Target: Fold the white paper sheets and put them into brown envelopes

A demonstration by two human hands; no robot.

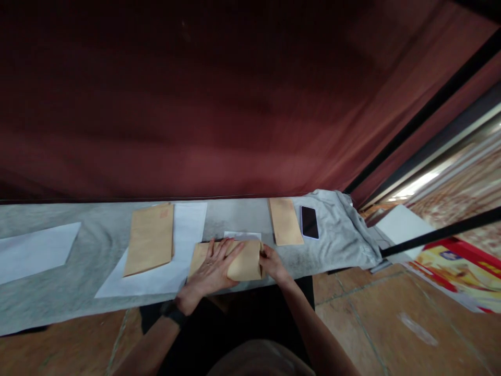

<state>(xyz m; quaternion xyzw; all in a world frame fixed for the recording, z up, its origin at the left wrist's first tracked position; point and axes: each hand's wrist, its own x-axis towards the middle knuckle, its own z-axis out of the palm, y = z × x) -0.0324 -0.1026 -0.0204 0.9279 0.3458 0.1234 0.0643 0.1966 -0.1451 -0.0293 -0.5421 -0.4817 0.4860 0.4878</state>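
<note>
A brown paper envelope [245, 261] lies near the front edge of the cloth-covered table, its right end lifted a little. My left hand [214, 267] rests flat across its left part with the fingers spread. At the right end, my right hand [271, 261] pinches the envelope's edge between thumb and fingers. Just behind the envelope, a strip of white paper [242, 236] shows; the rest of it is covered.
Left of my hands, brown envelopes [151, 237] lie on white sheets [190, 224]. Another white paper [39, 250] is farther left. To the right are a brown envelope [285, 222] and a phone [309, 222]. Black metal bars [442, 232] and a red-yellow box [462, 269] stand beyond.
</note>
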